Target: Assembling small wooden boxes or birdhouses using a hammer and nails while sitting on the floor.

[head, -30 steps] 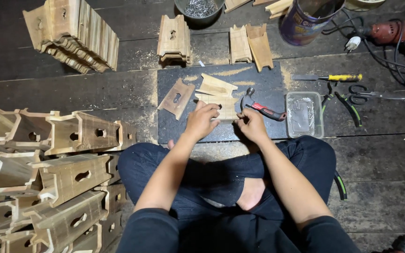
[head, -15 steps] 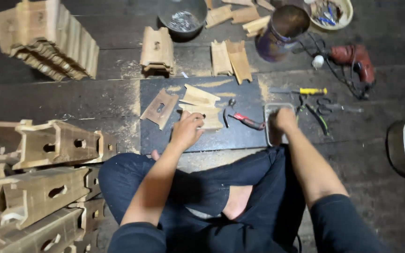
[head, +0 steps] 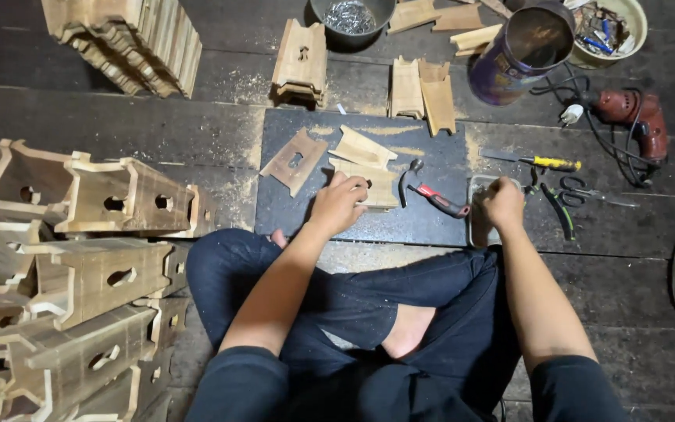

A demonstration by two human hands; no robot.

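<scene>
Change: the right hand (head: pixel 503 202) had left the shared piece a second earlier and reached into the small clear plastic tray (head: pixel 476 227).
Left hand (head: pixel 339 205): fingers curled, pressing the flat notched pale wooden piece (head: pixel 373 184) on the dark mat (head: pixel 431 156).
Right fingers: bunched; contents could not be told.

Dark plank floor (head: pixel 80 125), sawdust-strewn; black mat (head: pixel 431 223) at centre bearing wooden pieces (head: pixel 369 160) and hammer (head: pixel 431 195); red drill (head: pixel 634 113) toward far right corner.
</scene>
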